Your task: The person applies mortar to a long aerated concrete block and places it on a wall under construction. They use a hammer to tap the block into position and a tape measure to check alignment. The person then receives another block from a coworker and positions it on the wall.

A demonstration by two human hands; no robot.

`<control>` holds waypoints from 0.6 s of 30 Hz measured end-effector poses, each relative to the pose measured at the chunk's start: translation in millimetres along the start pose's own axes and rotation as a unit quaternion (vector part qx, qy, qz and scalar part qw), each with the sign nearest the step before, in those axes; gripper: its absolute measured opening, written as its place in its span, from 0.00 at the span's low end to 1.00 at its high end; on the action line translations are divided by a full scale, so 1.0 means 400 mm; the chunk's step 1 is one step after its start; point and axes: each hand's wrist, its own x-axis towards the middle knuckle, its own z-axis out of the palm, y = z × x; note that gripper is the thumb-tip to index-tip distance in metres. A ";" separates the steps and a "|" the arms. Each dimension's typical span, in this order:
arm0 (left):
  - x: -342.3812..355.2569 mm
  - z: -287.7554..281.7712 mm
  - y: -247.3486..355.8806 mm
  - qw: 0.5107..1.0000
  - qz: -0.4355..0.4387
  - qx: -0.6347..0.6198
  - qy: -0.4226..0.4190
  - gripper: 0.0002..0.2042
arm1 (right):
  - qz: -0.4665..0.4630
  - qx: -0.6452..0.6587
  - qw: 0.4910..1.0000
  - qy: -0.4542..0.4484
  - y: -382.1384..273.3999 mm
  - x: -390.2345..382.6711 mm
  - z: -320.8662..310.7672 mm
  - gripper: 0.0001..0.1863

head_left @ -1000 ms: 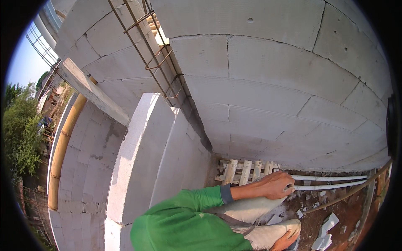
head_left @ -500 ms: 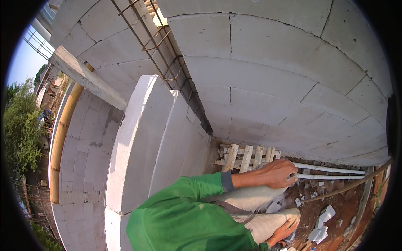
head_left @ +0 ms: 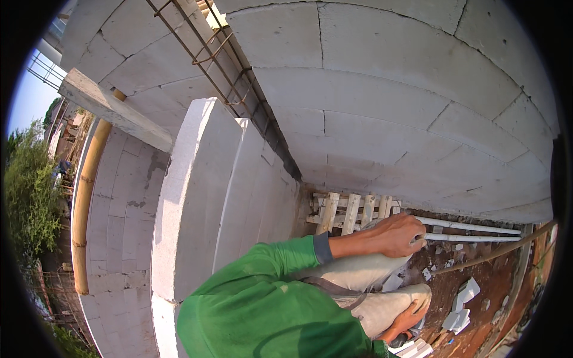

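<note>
My left hand (head_left: 399, 235), reaching out of a green sleeve (head_left: 289, 253) with a grey cuff, is curled into a loose fist above my pale trouser leg (head_left: 352, 280). A small dark hollow shows in the fist, and I see nothing held in it. Lower down, my right hand (head_left: 409, 320) lies against my other bent knee (head_left: 382, 307). Its fingers are partly hidden by the knee. Under its wrist is a small dark thing (head_left: 399, 340) that I cannot make out.
To my left rises a pale block wall (head_left: 194, 209); a taller block wall (head_left: 382, 95) stands ahead. Between them runs a rusty rebar cage (head_left: 206, 56). A wooden pallet (head_left: 351, 213), white pipes (head_left: 471, 237) and broken block pieces (head_left: 458, 319) lie on brown soil. A bamboo pole (head_left: 83, 221) stands at far left.
The view has shifted slightly. My left hand sits a little higher in the picture, still curled. My right hand stays by the knee, and more pale pieces show below it.
</note>
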 end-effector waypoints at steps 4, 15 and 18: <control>0.000 -0.008 0.007 1.000 0.009 0.002 -0.005 0.13 | -0.005 -0.002 1.000 0.011 0.026 -0.004 0.007 0.37; -0.009 -0.006 0.008 1.000 -0.001 0.008 -0.003 0.14 | 0.021 -0.024 0.999 -0.001 0.005 -0.011 -0.001 0.37; -0.012 -0.004 0.014 1.000 -0.009 0.001 -0.008 0.15 | 0.011 -0.017 1.000 0.003 0.011 -0.014 -0.021 0.36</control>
